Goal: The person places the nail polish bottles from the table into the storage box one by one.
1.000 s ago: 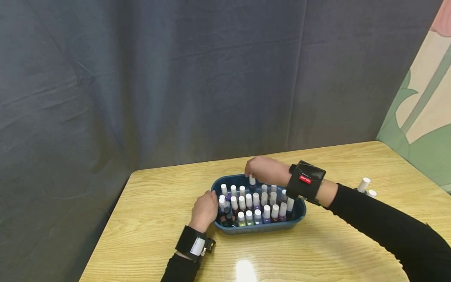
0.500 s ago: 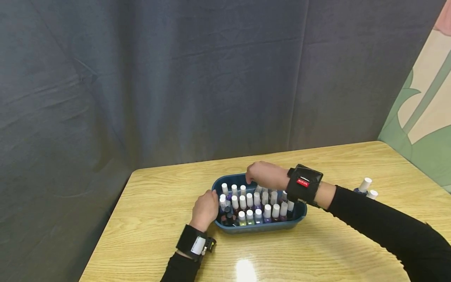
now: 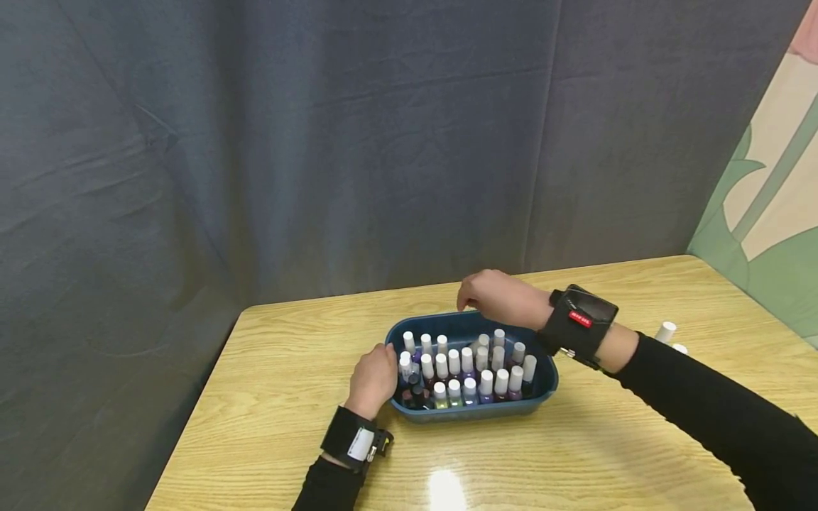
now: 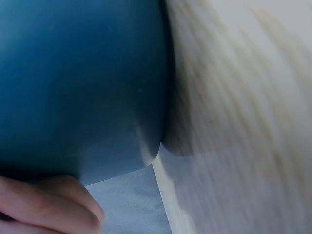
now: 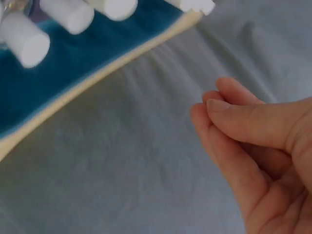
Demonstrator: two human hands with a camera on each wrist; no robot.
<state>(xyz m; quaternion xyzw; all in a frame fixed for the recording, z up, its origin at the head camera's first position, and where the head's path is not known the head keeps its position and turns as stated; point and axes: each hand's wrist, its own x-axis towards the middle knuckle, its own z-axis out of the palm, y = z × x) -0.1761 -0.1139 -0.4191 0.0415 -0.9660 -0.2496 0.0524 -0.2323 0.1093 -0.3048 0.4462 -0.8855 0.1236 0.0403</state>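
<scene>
A dark blue oval tub stands on the table, holding rows of nail polish bottles with mostly white caps. My left hand grips the tub's left end. In the left wrist view, its curled fingers lie against the blue wall. Over the back rim hovers my right hand, holding nothing. The right wrist view has its thumb meeting the curled fingers, apart from the tub and caps. Near the tub's back middle, a whitish cap leans among the upright ones.
Two more white-capped bottles stand on the table to the right, partly behind my right forearm. A dark grey curtain hangs behind the wooden table. A floral-patterned panel is at far right.
A second ago my right hand held a white-capped bottle at the tub's back; it dipped, let go, then rose up and right, empty. The left hand stays on the tub.
</scene>
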